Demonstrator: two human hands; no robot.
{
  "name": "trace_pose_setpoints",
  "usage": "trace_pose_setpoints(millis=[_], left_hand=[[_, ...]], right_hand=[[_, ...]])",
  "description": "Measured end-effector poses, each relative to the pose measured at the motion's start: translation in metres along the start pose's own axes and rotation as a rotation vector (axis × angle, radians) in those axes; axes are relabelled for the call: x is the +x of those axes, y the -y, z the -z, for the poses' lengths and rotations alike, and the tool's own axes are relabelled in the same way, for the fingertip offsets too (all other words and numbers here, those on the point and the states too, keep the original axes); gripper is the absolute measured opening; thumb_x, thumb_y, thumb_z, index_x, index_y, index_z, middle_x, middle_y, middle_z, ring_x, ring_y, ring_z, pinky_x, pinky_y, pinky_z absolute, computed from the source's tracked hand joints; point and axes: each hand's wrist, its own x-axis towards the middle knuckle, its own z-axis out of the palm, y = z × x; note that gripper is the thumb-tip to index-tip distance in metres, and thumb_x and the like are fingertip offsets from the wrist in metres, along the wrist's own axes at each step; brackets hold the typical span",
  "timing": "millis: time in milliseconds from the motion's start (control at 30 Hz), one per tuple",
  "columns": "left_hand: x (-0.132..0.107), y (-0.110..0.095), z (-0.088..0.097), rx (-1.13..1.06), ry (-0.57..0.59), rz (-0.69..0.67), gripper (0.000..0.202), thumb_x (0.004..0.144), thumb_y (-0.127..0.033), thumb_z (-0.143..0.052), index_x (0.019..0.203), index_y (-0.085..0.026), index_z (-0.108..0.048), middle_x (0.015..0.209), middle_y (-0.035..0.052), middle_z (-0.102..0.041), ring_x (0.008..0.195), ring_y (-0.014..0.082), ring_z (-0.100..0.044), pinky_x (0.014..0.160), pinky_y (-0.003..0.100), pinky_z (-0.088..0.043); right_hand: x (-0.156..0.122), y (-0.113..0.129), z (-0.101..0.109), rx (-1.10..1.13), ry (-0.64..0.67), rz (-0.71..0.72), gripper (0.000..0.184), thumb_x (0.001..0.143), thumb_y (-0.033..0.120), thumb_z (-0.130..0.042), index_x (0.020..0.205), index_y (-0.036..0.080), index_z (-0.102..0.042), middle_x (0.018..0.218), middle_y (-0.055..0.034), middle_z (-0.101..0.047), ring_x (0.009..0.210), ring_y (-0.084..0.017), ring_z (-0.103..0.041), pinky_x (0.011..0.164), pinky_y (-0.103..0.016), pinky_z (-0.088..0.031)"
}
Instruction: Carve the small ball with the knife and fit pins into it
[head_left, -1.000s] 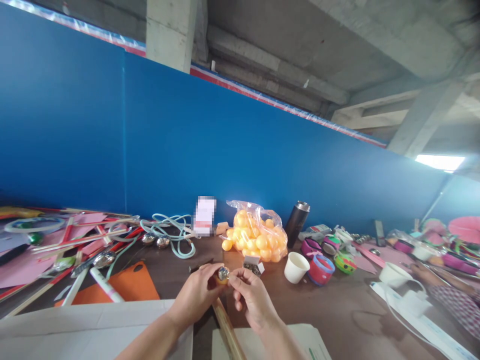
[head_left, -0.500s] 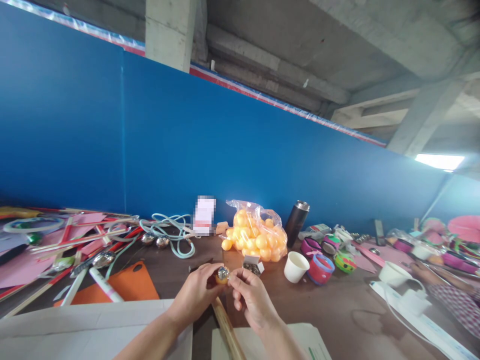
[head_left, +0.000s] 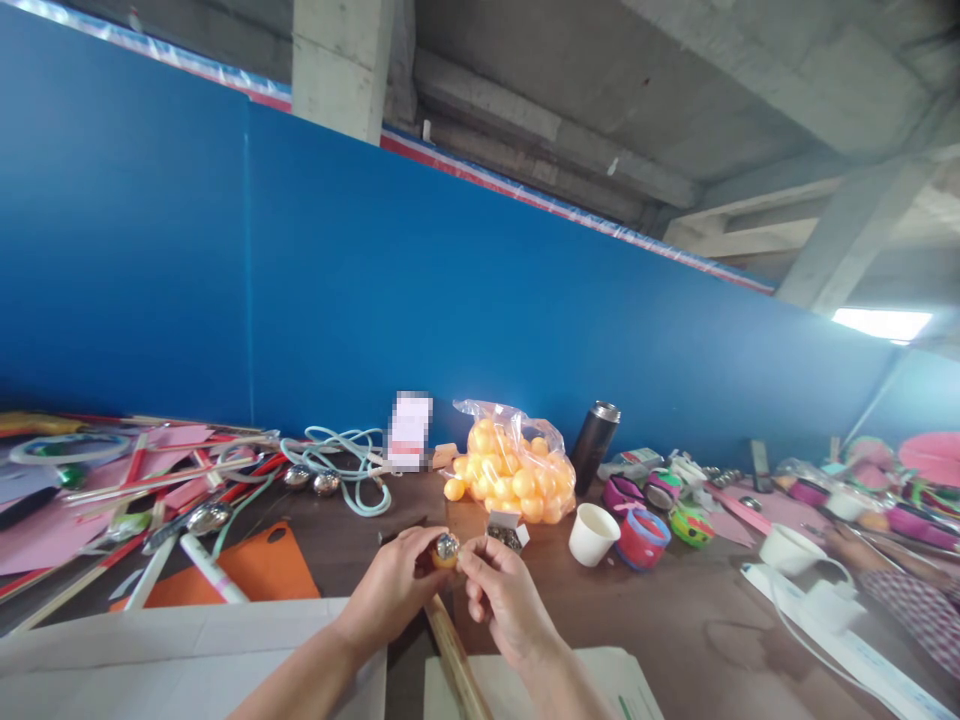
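Note:
My left hand [head_left: 397, 580] is closed around an orange ball [head_left: 444, 560] with a shiny silver rounded piece [head_left: 448, 545] on its upper side. Thumb and fingers of my right hand [head_left: 504, 595] are pinched together at the right edge of the silver piece; whatever is between those fingertips is too small to make out. Below the hands runs a wooden handle [head_left: 454, 655], its upper end hidden by them. Just beyond my right hand stands a small open box [head_left: 506, 530] with dark bits in it.
Behind the hands sits a clear bag of orange balls [head_left: 517, 470]. A white cup [head_left: 593, 535] and a black flask [head_left: 596, 447] stand to its right. Sticks and an orange sheet [head_left: 274, 565] lie left. Another person's sleeve [head_left: 911, 610] shows beyond the white power strip [head_left: 840, 650].

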Motion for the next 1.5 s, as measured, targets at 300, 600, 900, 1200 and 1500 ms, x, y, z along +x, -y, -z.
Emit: trace_pose_setpoints(millis=[300, 600, 900, 1200, 1500], left_hand=[[-0.0002, 0.0019, -0.0006, 0.022, -0.008, -0.006, 0.027, 0.068, -0.019, -0.055, 0.094, -0.024, -0.063, 0.086, 0.0011, -0.065, 0.080, 0.0161, -0.057, 0.072, 0.024, -0.041], [-0.0003, 0.0001, 0.0001, 0.025, 0.004, 0.001, 0.028, 0.068, -0.023, -0.058, 0.095, -0.024, -0.062, 0.088, 0.0004, -0.065, 0.079, 0.0156, -0.057, 0.072, 0.024, -0.040], [0.0001, -0.0005, 0.0002, 0.039, 0.020, 0.006, 0.025, 0.069, -0.026, -0.058, 0.094, -0.023, -0.063, 0.085, 0.0002, -0.065, 0.077, 0.0152, -0.056, 0.069, 0.023, -0.039], [0.0002, -0.0009, 0.0005, 0.024, 0.027, 0.002, 0.027, 0.068, -0.030, -0.060, 0.094, -0.023, -0.063, 0.086, 0.0010, -0.065, 0.077, 0.0156, -0.056, 0.069, 0.024, -0.038], [0.0011, 0.0020, -0.0004, 0.048, 0.021, 0.006, 0.025, 0.066, -0.029, -0.061, 0.090, -0.023, -0.063, 0.083, 0.0001, -0.064, 0.076, 0.0156, -0.055, 0.068, 0.024, -0.037]], right_hand=[[0.0001, -0.0015, -0.0020, -0.027, -0.022, 0.034, 0.027, 0.074, 0.041, -0.063, 0.076, 0.016, -0.052, 0.047, 0.0086, -0.046, 0.034, -0.002, -0.035, 0.034, -0.015, -0.027], [-0.0006, -0.0008, -0.0009, -0.026, 0.014, 0.033, 0.026, 0.075, 0.040, -0.062, 0.075, 0.016, -0.052, 0.049, 0.0081, -0.045, 0.037, -0.003, -0.035, 0.035, -0.015, -0.028], [0.0014, 0.0001, 0.0017, -0.057, 0.024, 0.034, 0.024, 0.076, 0.037, -0.062, 0.073, 0.015, -0.054, 0.048, 0.0080, -0.045, 0.035, -0.002, -0.035, 0.034, -0.015, -0.026], [0.0004, -0.0016, 0.0014, -0.076, 0.024, 0.038, 0.024, 0.076, 0.038, -0.062, 0.074, 0.015, -0.053, 0.051, 0.0073, -0.046, 0.037, -0.002, -0.035, 0.035, -0.015, -0.027], [0.0010, -0.0017, -0.0003, -0.144, -0.012, 0.062, 0.024, 0.077, 0.038, -0.060, 0.075, 0.015, -0.052, 0.044, 0.0089, -0.046, 0.033, -0.003, -0.036, 0.034, -0.014, -0.027]])
